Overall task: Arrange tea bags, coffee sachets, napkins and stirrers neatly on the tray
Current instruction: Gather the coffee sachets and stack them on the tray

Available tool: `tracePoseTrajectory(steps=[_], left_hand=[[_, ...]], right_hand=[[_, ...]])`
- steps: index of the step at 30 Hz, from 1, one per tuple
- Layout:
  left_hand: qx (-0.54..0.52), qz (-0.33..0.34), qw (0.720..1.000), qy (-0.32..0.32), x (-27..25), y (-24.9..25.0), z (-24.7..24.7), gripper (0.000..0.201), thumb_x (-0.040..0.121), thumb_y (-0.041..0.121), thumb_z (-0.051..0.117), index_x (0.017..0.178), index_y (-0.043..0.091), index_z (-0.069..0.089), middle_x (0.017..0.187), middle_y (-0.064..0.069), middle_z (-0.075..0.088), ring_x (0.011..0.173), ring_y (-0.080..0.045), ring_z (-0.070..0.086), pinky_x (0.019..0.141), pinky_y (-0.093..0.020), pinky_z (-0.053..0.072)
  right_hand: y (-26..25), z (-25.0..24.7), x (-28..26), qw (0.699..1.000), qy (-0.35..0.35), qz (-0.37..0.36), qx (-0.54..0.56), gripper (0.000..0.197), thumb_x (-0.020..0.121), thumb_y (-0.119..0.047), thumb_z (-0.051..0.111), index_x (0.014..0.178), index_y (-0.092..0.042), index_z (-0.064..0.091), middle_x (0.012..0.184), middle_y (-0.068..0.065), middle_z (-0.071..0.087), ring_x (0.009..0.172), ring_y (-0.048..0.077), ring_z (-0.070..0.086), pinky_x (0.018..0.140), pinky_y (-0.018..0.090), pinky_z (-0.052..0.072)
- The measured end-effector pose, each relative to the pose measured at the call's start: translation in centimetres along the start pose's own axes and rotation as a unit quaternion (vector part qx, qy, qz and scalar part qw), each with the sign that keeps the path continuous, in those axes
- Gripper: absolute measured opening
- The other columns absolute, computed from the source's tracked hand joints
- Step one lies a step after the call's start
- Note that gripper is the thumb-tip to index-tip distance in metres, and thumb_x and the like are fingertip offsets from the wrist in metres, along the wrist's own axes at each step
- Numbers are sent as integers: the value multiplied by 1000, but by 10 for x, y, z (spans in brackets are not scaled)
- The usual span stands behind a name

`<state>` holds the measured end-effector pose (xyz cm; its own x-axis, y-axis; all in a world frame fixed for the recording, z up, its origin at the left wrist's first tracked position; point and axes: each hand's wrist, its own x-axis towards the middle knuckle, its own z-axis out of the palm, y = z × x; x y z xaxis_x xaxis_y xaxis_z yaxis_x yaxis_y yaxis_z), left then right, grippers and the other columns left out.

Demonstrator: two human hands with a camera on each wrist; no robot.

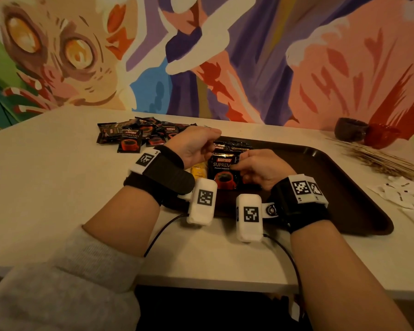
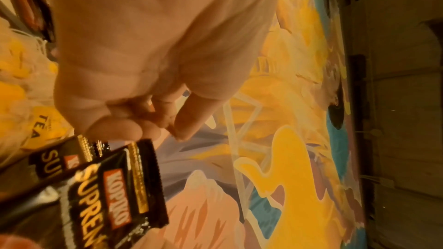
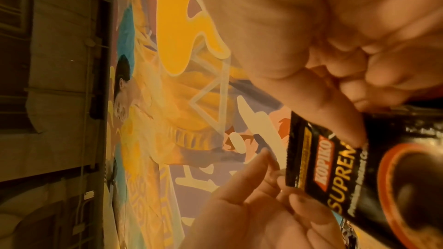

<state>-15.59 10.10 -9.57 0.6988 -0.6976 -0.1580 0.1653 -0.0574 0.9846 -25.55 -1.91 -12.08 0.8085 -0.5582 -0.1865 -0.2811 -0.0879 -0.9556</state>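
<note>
Step in hand, as judged: setting coffee sachets in order on the tray [image 1: 344,187]. The right hand [image 1: 261,170] pinches a black Kopiko Supremo sachet [image 1: 225,170] by its right edge, thumb on the printed face. The left hand [image 1: 196,144] sits at the sachet's upper left corner, fingers curled; whether it actually grips the packet cannot be told from any view. The held sachet is over the near-left part of the tray, above other sachets [image 1: 230,145] already lying there.

Condition of the sachet: glossy foil, flat, sealed, serrated top edge, red cup printed on the lower half; face up and legible.

Yellow-tagged tea bags [image 1: 197,169] lie on the tray just left of it. A loose sachet pile [image 1: 134,134] lies on the table [image 1: 58,187] at far left. Stirrers [image 1: 380,161] and white paper packets [image 1: 404,194] lie right of the tray, off it.

Next move, as judged: lay this sachet square with the others, then draw from the pile.
</note>
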Motion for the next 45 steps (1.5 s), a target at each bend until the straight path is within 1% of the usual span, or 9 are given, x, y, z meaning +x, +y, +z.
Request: tracePoseTrajectory(steps=[8,15,20,24,27,30,33,37,45], left_hand=[[50,-1,998,-45,-4,8,-9,19,99,24,47,96,11,60,71,-2,64,63,-10,59,59,-20,49],[152,-93,977,-117,-8,7,-5,36,101,36,40,107,8,62,113,-18,66,102,-26,64,81,-30,52],[162,-101,975,-114,-6,7,-6,39,100,38,40,112,6,59,121,-21,62,111,-29,61,78,-30,52],[188,-82,972,-116,-5,5,-6,32,100,34,43,110,10,61,122,-15,62,102,-25,62,78,-30,51],[206,-69,969,-116,-3,5,-6,29,99,35,44,107,13,62,120,-10,63,98,-20,62,79,-30,50],[214,-68,968,-112,-1,3,-7,30,99,35,44,107,14,63,117,-7,64,102,-19,60,79,-31,49],[228,-63,965,-115,1,2,-6,29,100,35,43,105,16,64,107,-1,64,104,-16,56,77,-31,47],[238,-51,964,-111,4,-1,-5,28,99,35,44,106,19,65,108,2,63,108,-15,50,82,-33,42],[229,-45,965,-119,8,-4,-6,40,102,42,33,104,23,67,117,3,61,121,-16,44,95,-37,33]], right_hand=[[0,3,3,997,45,10,67,18,83,10,59,78,-7,58,85,11,61,65,17,63,44,15,50],[1,6,5,993,51,-6,104,20,82,14,58,81,-5,59,89,11,60,72,20,64,54,19,57],[-1,-1,9,969,186,-39,161,22,85,10,54,81,-11,61,86,11,60,63,16,59,53,20,52],[4,-11,12,952,264,-22,150,26,83,10,53,94,-11,66,101,13,64,90,24,62,73,33,54],[6,-11,14,968,227,19,102,34,85,6,53,118,2,58,123,23,58,114,37,56,94,43,48],[3,-16,16,975,211,68,5,49,87,-2,59,134,-2,46,132,16,53,121,31,50,99,40,45],[-1,-15,17,981,169,93,-28,48,83,3,61,129,-4,48,125,16,54,116,32,52,85,38,48],[2,-8,19,987,133,85,-29,41,77,16,58,112,-3,53,116,21,55,114,40,53,93,51,48],[5,-7,26,990,125,59,-3,44,78,18,52,115,-5,53,117,21,56,113,38,54,94,52,48]])
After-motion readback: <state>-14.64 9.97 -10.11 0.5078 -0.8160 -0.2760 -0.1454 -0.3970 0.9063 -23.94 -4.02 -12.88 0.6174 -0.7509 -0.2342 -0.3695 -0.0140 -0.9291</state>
